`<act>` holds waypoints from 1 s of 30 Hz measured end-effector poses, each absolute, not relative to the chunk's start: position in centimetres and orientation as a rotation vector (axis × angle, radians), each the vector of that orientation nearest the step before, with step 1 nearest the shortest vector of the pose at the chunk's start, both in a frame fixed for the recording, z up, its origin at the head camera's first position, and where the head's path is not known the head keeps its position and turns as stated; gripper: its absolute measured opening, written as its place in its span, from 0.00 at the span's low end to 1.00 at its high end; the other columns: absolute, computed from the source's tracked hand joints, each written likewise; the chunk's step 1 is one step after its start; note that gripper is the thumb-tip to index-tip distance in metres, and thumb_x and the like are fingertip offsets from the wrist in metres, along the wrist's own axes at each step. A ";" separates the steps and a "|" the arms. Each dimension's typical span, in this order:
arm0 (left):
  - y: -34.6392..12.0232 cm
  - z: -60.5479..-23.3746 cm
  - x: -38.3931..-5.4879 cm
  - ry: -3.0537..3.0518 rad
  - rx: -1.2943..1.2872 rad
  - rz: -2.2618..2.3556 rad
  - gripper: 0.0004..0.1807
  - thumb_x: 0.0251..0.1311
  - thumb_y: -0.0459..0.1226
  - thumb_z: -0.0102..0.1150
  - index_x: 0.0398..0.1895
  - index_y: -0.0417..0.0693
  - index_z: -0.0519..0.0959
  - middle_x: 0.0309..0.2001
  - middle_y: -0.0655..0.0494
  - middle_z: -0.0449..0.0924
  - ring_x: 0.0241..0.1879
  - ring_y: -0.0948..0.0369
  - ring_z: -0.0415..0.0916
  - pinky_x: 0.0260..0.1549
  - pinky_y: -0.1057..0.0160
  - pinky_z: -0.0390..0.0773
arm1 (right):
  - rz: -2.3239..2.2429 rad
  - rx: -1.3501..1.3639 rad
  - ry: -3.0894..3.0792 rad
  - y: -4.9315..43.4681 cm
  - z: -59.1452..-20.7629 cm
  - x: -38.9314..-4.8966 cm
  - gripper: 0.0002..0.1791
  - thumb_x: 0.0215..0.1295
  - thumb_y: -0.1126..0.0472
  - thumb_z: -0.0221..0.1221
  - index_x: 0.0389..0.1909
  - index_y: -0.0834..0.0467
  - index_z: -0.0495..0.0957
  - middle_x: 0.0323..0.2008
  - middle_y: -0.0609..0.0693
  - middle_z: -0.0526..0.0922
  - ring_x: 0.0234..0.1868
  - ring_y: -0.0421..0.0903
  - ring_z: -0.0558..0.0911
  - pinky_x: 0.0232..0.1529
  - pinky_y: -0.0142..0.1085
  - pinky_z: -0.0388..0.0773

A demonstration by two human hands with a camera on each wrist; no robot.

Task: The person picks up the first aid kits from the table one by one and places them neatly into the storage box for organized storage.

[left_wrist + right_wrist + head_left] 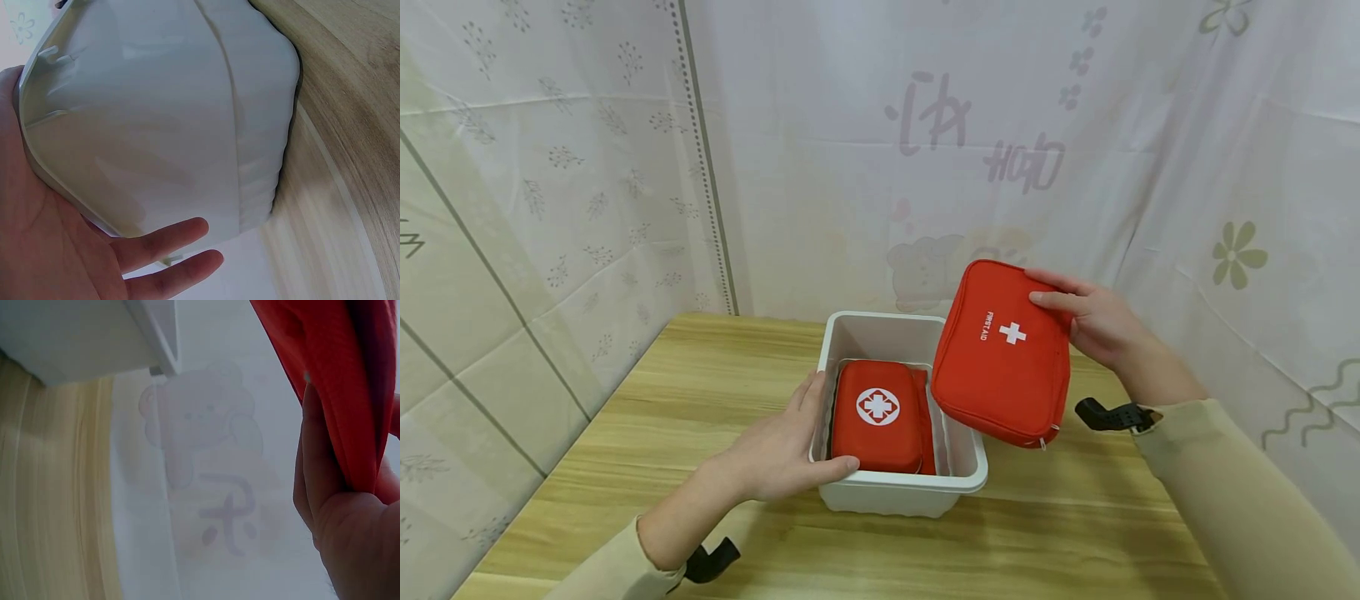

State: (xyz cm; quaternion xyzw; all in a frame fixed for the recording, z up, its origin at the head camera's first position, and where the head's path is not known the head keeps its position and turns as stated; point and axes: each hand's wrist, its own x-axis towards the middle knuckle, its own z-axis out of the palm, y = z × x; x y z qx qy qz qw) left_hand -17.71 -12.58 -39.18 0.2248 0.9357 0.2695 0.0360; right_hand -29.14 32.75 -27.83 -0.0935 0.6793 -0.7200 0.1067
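Note:
My right hand (1105, 323) grips a red soft first-aid pouch (992, 367) by its right edge, thumb on the front. The pouch is tilted above the right side of a white plastic bin (902, 502) and shows a white cross and "FIRST AID". In the right wrist view, its red fabric (350, 381) lies between thumb and fingers. My left hand (782, 446) rests at the bin's near left corner, thumb across the front rim, the fingers fairly straight along the left side. Inside the bin lies a red first-aid case (877, 442) with a round white cross emblem.
Another red item (927, 433) shows as a strip beside the case, mostly hidden under it. The bin stands on a wood-grain table (722, 400). A patterned white curtain (820, 183) hangs behind and along both sides.

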 end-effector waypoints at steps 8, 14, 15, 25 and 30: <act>-12.7 -39.1 -17.7 2.879 0.689 0.821 0.70 0.64 0.74 0.61 0.92 0.43 0.39 0.91 0.43 0.43 0.69 0.40 0.80 0.61 0.38 0.83 | -2.095 -0.258 2.014 29.5 -27.1 -29.6 0.28 0.82 0.64 0.61 0.79 0.51 0.73 0.60 0.42 0.85 0.52 0.41 0.90 0.53 0.35 0.89; -12.7 -39.1 -17.7 2.874 0.691 0.827 0.69 0.65 0.72 0.62 0.92 0.45 0.38 0.91 0.44 0.42 0.68 0.40 0.81 0.61 0.39 0.84 | -2.074 -0.278 2.015 27.0 -26.8 -29.8 0.31 0.81 0.65 0.62 0.81 0.55 0.70 0.59 0.43 0.86 0.51 0.41 0.90 0.54 0.34 0.89; -12.7 -39.1 -17.7 2.873 0.690 0.827 0.69 0.65 0.71 0.62 0.92 0.45 0.38 0.91 0.44 0.42 0.68 0.40 0.81 0.62 0.39 0.83 | -2.073 -0.276 2.016 26.6 -26.7 -29.9 0.32 0.81 0.65 0.62 0.82 0.56 0.69 0.58 0.43 0.86 0.51 0.41 0.91 0.54 0.34 0.89; -12.6 -39.2 -17.8 2.877 0.689 0.824 0.68 0.65 0.72 0.62 0.92 0.48 0.38 0.91 0.46 0.43 0.67 0.41 0.82 0.60 0.39 0.84 | -2.053 -0.300 2.033 23.6 -26.6 -31.0 0.34 0.81 0.66 0.62 0.84 0.59 0.66 0.62 0.46 0.82 0.51 0.40 0.90 0.54 0.34 0.88; -12.7 -39.3 -17.8 2.873 0.692 0.835 0.68 0.65 0.71 0.62 0.92 0.45 0.39 0.91 0.45 0.43 0.71 0.40 0.79 0.62 0.39 0.83 | -2.022 -0.326 2.053 22.3 -26.8 -31.6 0.34 0.81 0.65 0.62 0.84 0.58 0.66 0.67 0.48 0.77 0.54 0.41 0.89 0.55 0.33 0.88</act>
